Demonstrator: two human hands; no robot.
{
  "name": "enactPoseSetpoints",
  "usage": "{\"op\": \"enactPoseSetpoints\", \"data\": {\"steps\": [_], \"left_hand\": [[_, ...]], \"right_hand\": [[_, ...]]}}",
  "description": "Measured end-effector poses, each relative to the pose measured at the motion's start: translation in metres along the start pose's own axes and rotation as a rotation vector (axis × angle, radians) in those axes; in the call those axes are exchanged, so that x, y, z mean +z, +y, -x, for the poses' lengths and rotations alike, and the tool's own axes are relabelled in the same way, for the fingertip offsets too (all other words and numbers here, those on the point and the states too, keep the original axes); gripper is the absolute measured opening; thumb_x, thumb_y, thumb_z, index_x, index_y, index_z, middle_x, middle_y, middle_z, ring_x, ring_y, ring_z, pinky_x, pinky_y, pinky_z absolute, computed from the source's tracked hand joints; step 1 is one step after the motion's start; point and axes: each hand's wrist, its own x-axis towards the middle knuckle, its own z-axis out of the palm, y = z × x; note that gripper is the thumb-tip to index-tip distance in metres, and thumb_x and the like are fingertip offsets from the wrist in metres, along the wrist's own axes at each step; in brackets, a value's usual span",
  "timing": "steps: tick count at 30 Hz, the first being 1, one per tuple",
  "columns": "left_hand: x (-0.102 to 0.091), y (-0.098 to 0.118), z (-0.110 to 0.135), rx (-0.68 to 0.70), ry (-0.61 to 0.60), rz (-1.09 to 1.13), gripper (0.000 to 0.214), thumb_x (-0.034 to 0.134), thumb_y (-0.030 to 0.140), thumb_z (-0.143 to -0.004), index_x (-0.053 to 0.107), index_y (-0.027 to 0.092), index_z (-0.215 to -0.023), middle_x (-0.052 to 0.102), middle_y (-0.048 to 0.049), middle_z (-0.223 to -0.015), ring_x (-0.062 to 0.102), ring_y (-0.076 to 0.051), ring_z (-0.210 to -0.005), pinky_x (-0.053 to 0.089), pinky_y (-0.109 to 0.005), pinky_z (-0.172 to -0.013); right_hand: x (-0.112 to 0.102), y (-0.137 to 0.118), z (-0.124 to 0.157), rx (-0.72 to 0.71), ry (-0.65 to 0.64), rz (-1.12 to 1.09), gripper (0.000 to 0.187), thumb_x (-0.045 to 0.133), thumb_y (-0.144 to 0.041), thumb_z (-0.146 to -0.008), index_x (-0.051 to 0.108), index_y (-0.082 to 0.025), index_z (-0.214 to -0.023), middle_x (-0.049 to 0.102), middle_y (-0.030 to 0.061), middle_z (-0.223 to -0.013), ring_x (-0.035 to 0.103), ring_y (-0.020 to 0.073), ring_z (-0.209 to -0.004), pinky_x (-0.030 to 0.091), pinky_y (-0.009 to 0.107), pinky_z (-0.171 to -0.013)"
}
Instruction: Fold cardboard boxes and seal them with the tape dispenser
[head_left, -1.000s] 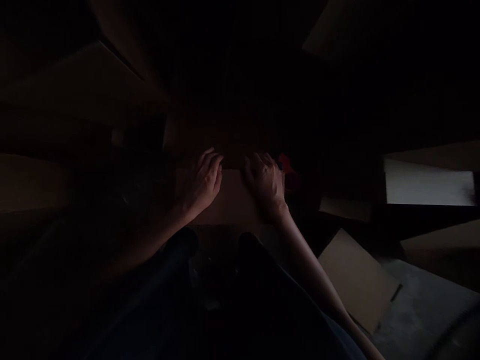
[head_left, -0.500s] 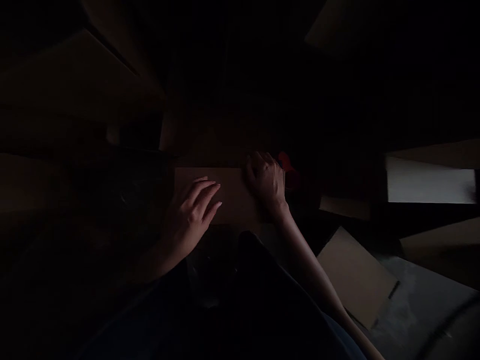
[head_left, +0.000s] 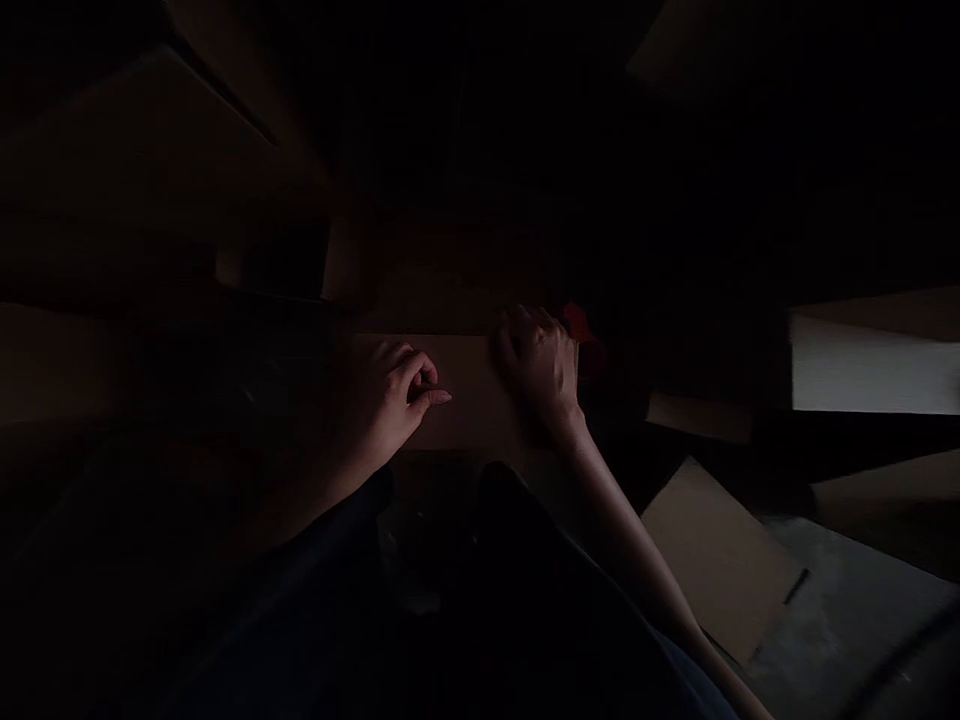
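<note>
A cardboard box (head_left: 469,400) lies before me, its flat brown top facing up in dim light. Over its left part is my left hand (head_left: 397,390), fingers curled in and thumb pointing right, with nothing visible in it. I cannot tell whether it touches the cardboard. My right hand (head_left: 538,360) is closed in a fist at the box's right end. A red object (head_left: 581,340), by its shape probably a tape dispenser, juts out behind that fist; its grip is hidden by my fingers.
Large cardboard boxes (head_left: 150,150) stand at the upper left. To the right, a tan cardboard piece (head_left: 724,555) lies on the grey floor (head_left: 832,610), with a pale lit panel (head_left: 874,365) farther up. My dark-clothed legs (head_left: 517,580) are below. Much of the surroundings is too dark to make out.
My left hand's fingers have curled inward from a more stretched pose, and the hand has shifted slightly up. My right hand keeps its closed pose by the red object.
</note>
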Motion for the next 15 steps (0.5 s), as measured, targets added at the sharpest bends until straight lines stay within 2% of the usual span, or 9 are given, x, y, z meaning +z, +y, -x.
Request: {"op": "enactPoseSetpoints", "data": {"steps": [7,10,13,15], "left_hand": [[-0.006,0.001,-0.015,-0.05,-0.131,0.007,0.036,0.087,0.019,-0.078,0.053,0.022,-0.068,0.057,0.0031,-0.071,0.058,-0.019,-0.08,0.045,-0.033,-0.072],[-0.006,0.0,-0.019,-0.046,-0.168,-0.015,0.035,0.087,0.023,-0.078,0.053,0.022,-0.069,0.059,0.0023,-0.074,0.059,-0.02,-0.08,0.044,-0.033,-0.071],[-0.009,0.001,-0.02,-0.04,-0.185,-0.029,0.036,0.088,0.023,-0.077,0.052,0.022,-0.07,0.061,0.0019,-0.076,0.06,-0.02,-0.081,0.044,-0.033,-0.072],[-0.011,0.003,-0.021,-0.051,-0.208,-0.026,0.037,0.087,0.022,-0.078,0.051,0.021,-0.069,0.062,0.0016,-0.077,0.06,-0.02,-0.082,0.044,-0.034,-0.074]], "right_hand": [[0.004,0.002,0.002,-0.007,-0.005,-0.011,0.032,0.04,-0.031,-0.104,0.066,-0.021,-0.087,0.07,0.0095,-0.084,0.063,0.0246,-0.082,0.043,0.035,-0.072],[0.003,0.007,0.002,-0.037,0.032,-0.111,0.03,0.042,-0.032,-0.102,0.066,-0.021,-0.089,0.071,0.0094,-0.088,0.064,0.0252,-0.087,0.046,0.037,-0.075],[-0.001,0.032,0.001,-0.003,0.159,-0.35,0.027,0.047,-0.037,-0.101,0.069,-0.021,-0.099,0.073,0.0086,-0.098,0.066,0.0248,-0.096,0.051,0.04,-0.084],[-0.003,0.061,0.003,0.149,0.271,-0.501,0.029,0.049,-0.04,-0.102,0.069,-0.021,-0.111,0.073,0.009,-0.109,0.068,0.024,-0.101,0.054,0.041,-0.085]]}}
